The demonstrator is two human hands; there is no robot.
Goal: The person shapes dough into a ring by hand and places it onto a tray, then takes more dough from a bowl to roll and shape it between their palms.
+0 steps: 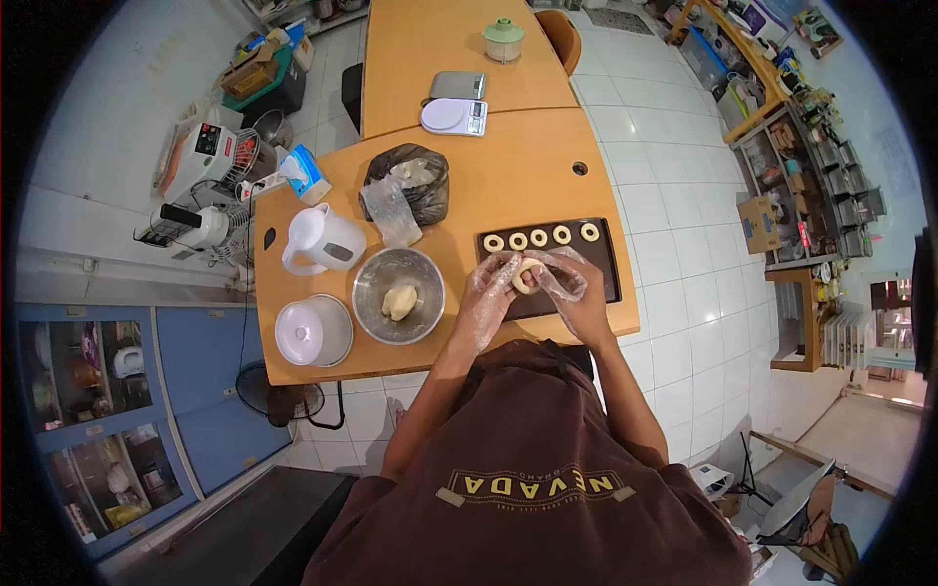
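Both hands wear clear plastic gloves and hold one pale dough ring (528, 276) above the near part of a dark baking tray (604, 264). My left hand (491, 293) grips the ring's left side, fingers closed on it. On its right side, my right hand (570, 288) has its fingers round the edge. Several dough rings (539, 237) lie in a row along the tray's far side. To the left, a metal bowl (366, 305) holds a lump of dough (399, 303).
Left of the bowl stand a white pitcher (337, 241) and a round lidded container (313, 330). Behind it lies a black plastic bag (430, 190). Farther back are two scales (451, 115), a tissue box (305, 176) and a green-lidded jar (503, 41).
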